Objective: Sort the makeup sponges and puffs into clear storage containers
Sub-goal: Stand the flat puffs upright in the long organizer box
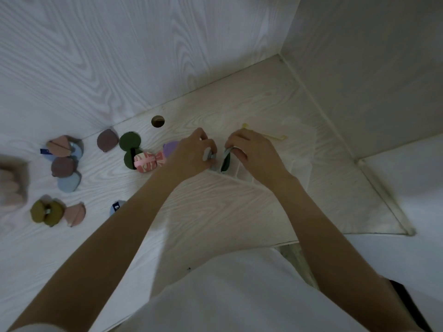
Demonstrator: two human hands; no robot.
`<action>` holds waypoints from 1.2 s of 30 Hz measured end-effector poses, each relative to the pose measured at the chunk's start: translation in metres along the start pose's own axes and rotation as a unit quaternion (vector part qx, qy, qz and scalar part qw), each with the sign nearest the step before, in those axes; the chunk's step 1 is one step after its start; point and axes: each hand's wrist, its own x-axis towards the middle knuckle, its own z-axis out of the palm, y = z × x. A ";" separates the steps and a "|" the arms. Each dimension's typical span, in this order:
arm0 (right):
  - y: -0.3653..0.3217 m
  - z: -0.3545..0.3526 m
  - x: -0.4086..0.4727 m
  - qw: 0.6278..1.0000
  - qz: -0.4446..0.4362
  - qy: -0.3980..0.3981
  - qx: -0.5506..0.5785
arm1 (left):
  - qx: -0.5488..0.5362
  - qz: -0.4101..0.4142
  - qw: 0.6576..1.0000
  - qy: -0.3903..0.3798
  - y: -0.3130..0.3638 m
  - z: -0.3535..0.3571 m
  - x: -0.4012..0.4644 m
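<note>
Key relation: your right hand (251, 152) holds the dark green puff (226, 159) on its edge, directly over a slot of the clear container (294, 159); the slot lies straight below your fingers, so the move is downward.
Long axis: the puff stands nearly upright, and its long side runs from far to near, along the dividers as far as I can judge.
Right fingers: curled around the top edge of the green puff and pinching it.
Left hand (194, 152): its fingers pinch a pale grey puff (206, 154), just left of the container's near corner.
Nearer hand: both are close, but the right one is already above the slot.
Container: thin transparent plastic with inner walls, hard to see against the bench (215, 212).
Puffs: flat, rounded, soft-looking and matte; they probably bend a little when you squeeze them.
Waiting pieces: on the left lie a green double puff (129, 144), a pink patterned one (148, 162), a mauve one (107, 140) and an olive one (46, 212).
Bench surface: pale wood grain, smooth.
</note>
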 end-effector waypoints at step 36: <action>-0.012 0.029 0.022 0.989 0.080 -0.106 -0.067 | 0.034 -0.379 0.910 0.162 -0.086 0.043 -0.169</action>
